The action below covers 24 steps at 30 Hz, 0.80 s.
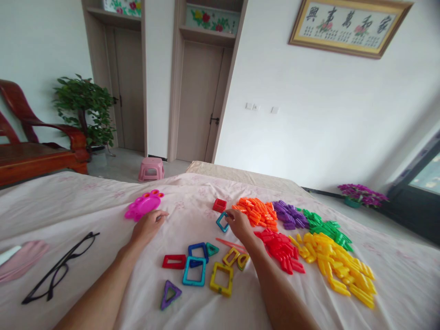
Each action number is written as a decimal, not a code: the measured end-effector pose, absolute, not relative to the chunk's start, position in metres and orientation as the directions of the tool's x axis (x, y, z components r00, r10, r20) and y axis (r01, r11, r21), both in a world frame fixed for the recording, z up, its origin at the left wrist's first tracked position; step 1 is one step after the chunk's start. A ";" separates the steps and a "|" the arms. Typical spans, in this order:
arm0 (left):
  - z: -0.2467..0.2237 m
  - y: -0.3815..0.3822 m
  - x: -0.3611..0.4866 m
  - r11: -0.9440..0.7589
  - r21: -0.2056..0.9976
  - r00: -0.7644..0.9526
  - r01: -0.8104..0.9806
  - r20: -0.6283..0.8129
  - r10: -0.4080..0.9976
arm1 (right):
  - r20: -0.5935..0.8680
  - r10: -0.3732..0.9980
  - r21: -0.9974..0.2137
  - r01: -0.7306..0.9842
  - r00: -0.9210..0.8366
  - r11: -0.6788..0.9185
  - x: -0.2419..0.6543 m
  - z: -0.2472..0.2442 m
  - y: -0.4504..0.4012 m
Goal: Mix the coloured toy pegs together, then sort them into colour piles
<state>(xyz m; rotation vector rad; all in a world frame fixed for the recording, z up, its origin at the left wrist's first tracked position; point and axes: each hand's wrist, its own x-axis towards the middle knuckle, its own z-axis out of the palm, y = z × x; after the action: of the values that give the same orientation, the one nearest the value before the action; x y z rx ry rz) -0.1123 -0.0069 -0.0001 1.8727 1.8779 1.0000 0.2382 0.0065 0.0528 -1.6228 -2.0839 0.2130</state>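
My right hand (238, 222) pinches a blue square magnetic tile (218, 222), which tilts above the sheet. Just behind it sits a small red block of square tiles (219, 208). My left hand (148, 225) is empty, its fingers loosely bent and a little apart, beside a pink paw-shaped tray (139, 205). Between my forearms lie loose magnetic tiles: a red rectangle (174, 267), a dark blue square (197, 247), a light blue square (185, 277), a teal triangle (215, 250), a purple triangle (163, 300) and several yellow ones, including a large square (213, 286).
Heaps of orange (256, 211), purple (290, 215), green (328, 229), red (280, 247) and yellow pieces (338, 261) lie to the right. Black glasses (61, 264) and a pink cloth (29, 259) lie left on the patterned sheet (113, 201). A pink stool (151, 161) stands beyond.
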 end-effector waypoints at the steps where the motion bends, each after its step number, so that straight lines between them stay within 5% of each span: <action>1: -0.001 -0.007 -0.112 -0.096 0.655 -0.100 0.749 0.255 0.962 | 0.264 0.946 -0.418 0.862 -0.189 0.289 0.239 0.049 0.008; 9: -0.002 -0.005 -0.113 -0.098 0.651 -0.094 0.753 0.254 0.963 | 0.132 0.944 -0.314 0.890 -0.304 0.330 0.234 0.040 0.004; 17: -0.002 -0.005 -0.113 -0.107 0.656 -0.099 0.747 0.268 0.958 | 0.315 0.889 -0.325 0.842 -0.333 0.431 0.218 0.055 -0.011; 21: -0.002 -0.005 -0.113 -0.104 0.669 -0.102 0.736 0.261 0.960 | 0.088 0.845 -0.405 0.756 -0.527 0.514 0.194 0.085 -0.038; 24: -0.001 -0.004 -0.113 -0.106 0.687 -0.106 0.719 0.260 0.960 | -0.042 0.713 -0.331 0.683 -0.700 0.651 0.175 0.096 -0.066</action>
<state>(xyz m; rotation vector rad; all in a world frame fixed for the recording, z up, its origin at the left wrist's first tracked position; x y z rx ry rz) -0.1132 -0.0039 -0.0013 1.8456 1.8456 1.0409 0.1753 -0.0661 0.0963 -1.1738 -2.7700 0.4979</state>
